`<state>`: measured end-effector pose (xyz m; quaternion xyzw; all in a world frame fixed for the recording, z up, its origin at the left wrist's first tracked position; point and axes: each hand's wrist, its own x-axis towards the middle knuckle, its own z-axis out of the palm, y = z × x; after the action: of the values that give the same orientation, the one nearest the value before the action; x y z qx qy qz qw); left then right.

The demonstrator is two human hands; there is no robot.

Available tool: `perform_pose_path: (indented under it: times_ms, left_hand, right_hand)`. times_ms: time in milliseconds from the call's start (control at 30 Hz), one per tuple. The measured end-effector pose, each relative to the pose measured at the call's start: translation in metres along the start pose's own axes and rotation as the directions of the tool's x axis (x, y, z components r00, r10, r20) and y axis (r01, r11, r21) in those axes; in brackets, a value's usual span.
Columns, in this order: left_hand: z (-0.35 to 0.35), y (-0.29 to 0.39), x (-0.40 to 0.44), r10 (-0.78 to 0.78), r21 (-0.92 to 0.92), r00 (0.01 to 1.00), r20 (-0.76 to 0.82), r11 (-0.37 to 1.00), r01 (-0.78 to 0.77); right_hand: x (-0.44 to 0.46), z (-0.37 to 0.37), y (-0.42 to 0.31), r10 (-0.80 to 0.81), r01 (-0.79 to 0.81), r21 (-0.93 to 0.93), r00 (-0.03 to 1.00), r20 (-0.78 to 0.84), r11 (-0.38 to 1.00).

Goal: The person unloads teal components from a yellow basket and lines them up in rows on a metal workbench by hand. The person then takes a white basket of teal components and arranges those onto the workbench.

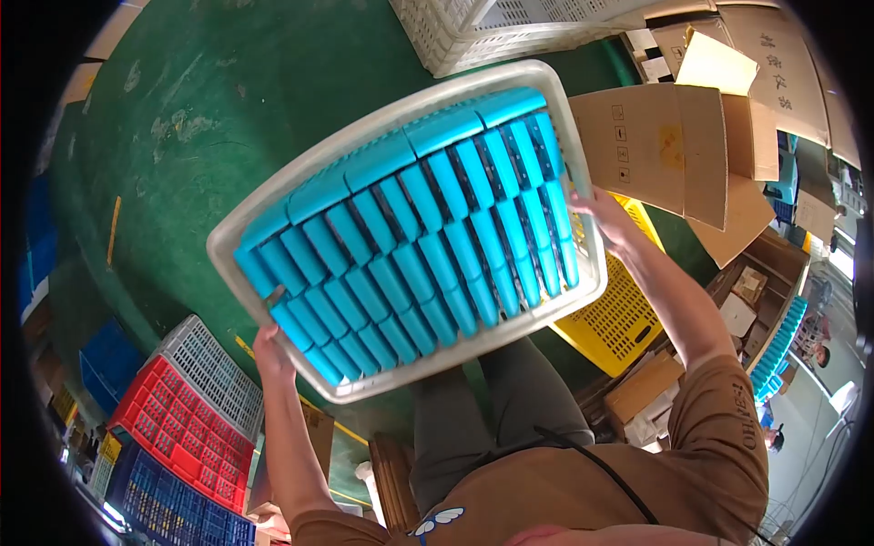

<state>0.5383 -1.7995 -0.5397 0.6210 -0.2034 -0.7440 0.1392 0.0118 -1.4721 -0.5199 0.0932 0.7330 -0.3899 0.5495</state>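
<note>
plastic crate (464, 348) (rounded turquoise blocks (443, 187)) between hands (608, 218)

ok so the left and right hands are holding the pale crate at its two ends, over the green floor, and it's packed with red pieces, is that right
Not quite: the head view shows turquoise pieces, not red. The left hand and right hand do hold the pale crate at its ends, over the green floor.
</note>
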Motion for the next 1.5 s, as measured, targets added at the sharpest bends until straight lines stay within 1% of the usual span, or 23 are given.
perform_pose_path:
  times_ms: [67,233,300,367,433,500,533,567,600,633,700,767,800,833,867,900,967,1033,1167,1267,1367,1467,1500]
  left_hand:
    - [0.016,0.022,-0.058,0.068,-0.022,0.996,0.054,0.998,-0.067]
    - [-0.002,0.060,-0.156,0.109,0.023,0.994,-0.002,0.994,-0.109]
    - [0.023,0.074,-0.176,0.115,0.061,0.993,0.039,0.991,-0.118]
    - [0.033,0.083,-0.188,0.131,0.102,0.988,0.075,0.985,-0.139]
    - [0.020,0.083,-0.179,0.170,0.151,0.983,0.064,0.973,-0.178]
    - [0.025,0.095,-0.180,0.172,0.286,0.985,0.024,0.943,-0.171]
    - [0.035,0.102,-0.179,0.194,0.308,0.980,0.050,0.930,-0.200]
    - [0.044,0.107,-0.181,0.207,0.340,0.975,0.078,0.914,-0.221]
    - [0.054,0.112,-0.179,0.221,0.369,0.969,0.110,0.896,-0.246]
    - [0.059,0.116,-0.180,0.159,0.333,0.965,0.207,0.916,-0.222]
    - [0.081,0.123,-0.195,0.131,0.294,0.938,0.322,0.928,-0.231]
    - [0.078,0.121,-0.173,0.088,0.292,0.911,0.404,0.931,-0.219]
    - [0.079,0.124,-0.179,0.067,0.319,0.900,0.430,0.921,-0.221]
    - [0.088,0.126,-0.181,0.059,0.331,0.888,0.456,0.915,-0.231]
    - [0.101,0.121,-0.192,0.057,0.339,0.874,0.483,0.908,-0.246]
    - [0.113,0.115,-0.206,0.055,0.367,0.872,0.487,0.893,-0.262]
    - [0.135,0.113,-0.222,0.030,0.420,0.885,0.465,0.873,-0.250]
    - [0.109,0.121,-0.200,0.032,0.509,0.915,0.402,0.823,-0.252]
    - [0.094,0.136,-0.160,0.050,0.613,0.940,0.338,0.746,-0.260]
    - [0.099,0.141,-0.153,0.144,0.671,0.940,0.309,0.667,-0.323]
    - [0.093,0.141,-0.135,0.164,0.650,0.897,0.412,0.636,-0.415]
    - [0.109,0.131,-0.148,0.205,0.555,0.850,0.486,0.679,-0.481]
    - [0.110,0.134,-0.137,0.214,0.555,0.847,0.487,0.672,-0.490]
  right_hand:
    - [-0.049,0.005,0.003,0.029,-0.029,0.013,1.000,0.002,0.999]
    - [-0.168,0.012,0.018,0.016,-0.012,0.199,1.000,-0.020,0.980]
    - [-0.191,0.002,0.037,-0.024,0.036,0.275,0.999,-0.046,0.961]
    - [-0.219,-0.005,0.057,0.011,0.029,0.325,0.993,-0.121,0.945]
    - [-0.251,-0.008,0.085,0.029,0.044,0.330,0.976,-0.214,0.943]
    - [-0.295,0.005,0.096,0.056,0.068,0.431,0.962,-0.268,0.900]
    - [-0.316,0.009,0.100,0.077,0.082,0.483,0.951,-0.301,0.872]
    - [-0.339,0.010,0.104,0.108,0.043,0.473,0.952,-0.287,0.880]
    - [-0.348,0.015,0.116,0.094,0.065,0.475,0.948,-0.304,0.877]
    - [-0.354,0.016,0.131,0.074,0.099,0.476,0.941,-0.331,0.874]
    - [-0.378,0.025,0.149,0.062,0.171,0.495,0.905,-0.420,0.852]
    - [-0.359,0.036,0.183,0.003,0.253,0.433,0.861,-0.509,0.865]
    - [-0.364,0.046,0.177,0.005,0.293,0.484,0.852,-0.524,0.825]
    - [-0.356,0.049,0.184,0.043,0.215,0.403,0.839,-0.542,0.890]
    - [-0.342,0.051,0.212,-0.044,0.300,0.361,0.819,-0.572,0.883]
    - [-0.341,0.053,0.221,-0.028,0.279,0.360,0.823,-0.567,0.890]
    - [-0.339,0.054,0.215,0.040,0.192,0.356,0.832,-0.553,0.915]
    - [-0.341,0.053,0.221,0.083,0.119,0.325,0.834,-0.545,0.938]
    - [-0.344,0.072,0.226,0.123,0.104,0.340,0.804,-0.582,0.935]
    - [-0.365,0.077,0.229,0.130,0.094,0.320,0.780,-0.612,0.943]
    - [-0.357,0.089,0.247,0.109,0.081,0.248,0.737,-0.667,0.965]
    - [-0.380,0.090,0.230,0.136,0.035,0.233,0.725,-0.675,0.972]
    - [-0.387,0.092,0.229,0.135,0.078,0.282,0.736,-0.664,0.956]
